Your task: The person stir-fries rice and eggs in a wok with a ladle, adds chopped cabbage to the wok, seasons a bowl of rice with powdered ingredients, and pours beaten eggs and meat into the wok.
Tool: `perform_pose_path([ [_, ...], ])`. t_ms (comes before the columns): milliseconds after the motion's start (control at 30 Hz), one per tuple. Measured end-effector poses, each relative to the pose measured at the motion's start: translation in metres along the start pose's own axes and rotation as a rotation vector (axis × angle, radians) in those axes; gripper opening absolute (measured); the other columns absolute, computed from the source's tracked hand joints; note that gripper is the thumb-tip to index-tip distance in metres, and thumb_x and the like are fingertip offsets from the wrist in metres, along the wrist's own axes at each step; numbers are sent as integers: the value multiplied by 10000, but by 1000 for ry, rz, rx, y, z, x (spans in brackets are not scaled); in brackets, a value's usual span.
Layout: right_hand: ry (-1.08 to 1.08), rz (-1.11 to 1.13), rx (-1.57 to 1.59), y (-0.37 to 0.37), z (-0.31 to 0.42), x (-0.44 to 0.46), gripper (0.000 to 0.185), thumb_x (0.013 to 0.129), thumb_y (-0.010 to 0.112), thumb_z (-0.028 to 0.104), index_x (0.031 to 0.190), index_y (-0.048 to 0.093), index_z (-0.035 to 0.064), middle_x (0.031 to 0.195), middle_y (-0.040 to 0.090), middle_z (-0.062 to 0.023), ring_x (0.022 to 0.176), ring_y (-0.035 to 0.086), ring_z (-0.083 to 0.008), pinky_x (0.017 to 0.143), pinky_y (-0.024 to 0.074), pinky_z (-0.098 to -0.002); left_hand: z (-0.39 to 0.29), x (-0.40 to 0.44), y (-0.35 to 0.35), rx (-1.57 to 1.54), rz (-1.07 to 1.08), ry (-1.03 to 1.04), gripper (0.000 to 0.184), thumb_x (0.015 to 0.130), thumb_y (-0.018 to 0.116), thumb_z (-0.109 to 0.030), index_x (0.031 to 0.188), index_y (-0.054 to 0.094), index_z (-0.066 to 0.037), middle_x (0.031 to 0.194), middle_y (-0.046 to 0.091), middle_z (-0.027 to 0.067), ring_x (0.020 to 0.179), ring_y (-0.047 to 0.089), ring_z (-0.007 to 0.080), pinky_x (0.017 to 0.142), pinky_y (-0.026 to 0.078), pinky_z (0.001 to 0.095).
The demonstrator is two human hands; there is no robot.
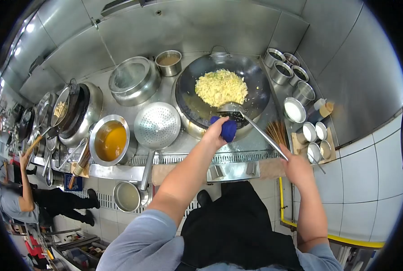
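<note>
A large dark wok (255, 74) sits on the steel stove, with yellow fried rice (221, 88) heaped in its middle. My left hand (216, 133) is closed on a folded blue cloth (228, 130) at the wok's near edge; the wok's near handle cannot be seen under it. My right hand (297, 168) grips the long handle of a metal ladle (231, 107), whose bowl rests against the near side of the rice. A bamboo brush (278, 133) lies just beyond my right hand.
Left of the wok are a perforated strainer (157, 125), a pot of orange liquid (111, 141) and a lidded pot (134, 81). Seasoning containers (295, 109) line the right side. At far left a co-worker (18, 201) holds another pan's handle.
</note>
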State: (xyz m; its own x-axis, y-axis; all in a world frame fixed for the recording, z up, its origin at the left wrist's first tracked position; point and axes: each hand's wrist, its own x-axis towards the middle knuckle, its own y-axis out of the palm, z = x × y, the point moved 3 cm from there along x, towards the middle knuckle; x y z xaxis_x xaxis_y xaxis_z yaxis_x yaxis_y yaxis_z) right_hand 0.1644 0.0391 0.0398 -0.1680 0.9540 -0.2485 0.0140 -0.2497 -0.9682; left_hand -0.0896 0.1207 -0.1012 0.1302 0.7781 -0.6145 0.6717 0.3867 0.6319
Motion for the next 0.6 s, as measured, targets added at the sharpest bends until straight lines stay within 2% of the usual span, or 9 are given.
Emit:
perform_pose_path([
  [133,-21,-5,51,-23,-4,-17,458,871,562,248,1319,476,214,859,641,-192,810,614,-367,719,483,-458,16,54,-10,-62,-67,-100,116,804,556,-102,901,514,-52,807,604,82,675,617,207,599,538,360],
  [167,-25,-14,51,-38,-7,-25,458,871,562,248,1319,476,214,859,641,-192,810,614,-367,719,483,-458,22,47,-8,-160,-136,-11,123,797,534,-67,912,495,-51,799,583,92,660,603,209,589,530,357],
  [200,-55,18,41,-52,-11,-33,454,868,568,250,1313,484,225,854,640,-192,805,612,-369,709,480,-457,25,24,-3,-247,-68,43,108,799,521,-63,901,489,-55,763,562,86,646,588,208,585,521,349],
  [300,-90,89,53,-65,-21,-31,453,864,575,253,1308,489,244,858,638,-192,808,609,-372,702,478,-455,20,-51,14,-247,-94,108,160,824,522,-110,969,479,-58,804,556,83,698,590,222,584,507,370],
  [367,-57,109,69,-61,-11,-19,452,869,568,248,1312,482,235,900,635,-199,840,607,-369,729,478,-449,23,-66,15,-243,-108,-18,160,829,521,-116,976,480,-69,827,560,75,716,589,219,594,504,365],
  [433,-101,-23,87,-28,-5,19,449,887,538,245,1328,459,216,911,634,-197,864,605,-363,749,476,-448,27,-35,1,-209,-106,27,180,803,525,-89,975,482,-54,849,561,75,723,586,223,630,500,352],
  [500,-74,-57,33,1,7,51,469,916,485,236,1373,390,196,873,635,-189,860,614,-346,747,475,-459,45,-23,-21,-187,-117,21,194,790,524,-74,978,486,-46,861,561,79,732,584,225,641,500,351],
  [567,-31,-71,59,13,12,51,475,913,489,228,1376,385,197,873,635,-190,855,615,-344,745,475,-458,75,-35,-50,-69,-210,158,193,764,517,-52,955,516,-26,869,590,93,740,594,235,673,519,357],
  [600,-3,-101,75,14,14,51,482,910,493,219,1378,381,197,874,634,-191,849,616,-343,744,476,-457,89,-38,-69,-16,-257,28,275,755,519,-36,1027,501,-8,943,588,116,818,598,250,714,525,376],
])
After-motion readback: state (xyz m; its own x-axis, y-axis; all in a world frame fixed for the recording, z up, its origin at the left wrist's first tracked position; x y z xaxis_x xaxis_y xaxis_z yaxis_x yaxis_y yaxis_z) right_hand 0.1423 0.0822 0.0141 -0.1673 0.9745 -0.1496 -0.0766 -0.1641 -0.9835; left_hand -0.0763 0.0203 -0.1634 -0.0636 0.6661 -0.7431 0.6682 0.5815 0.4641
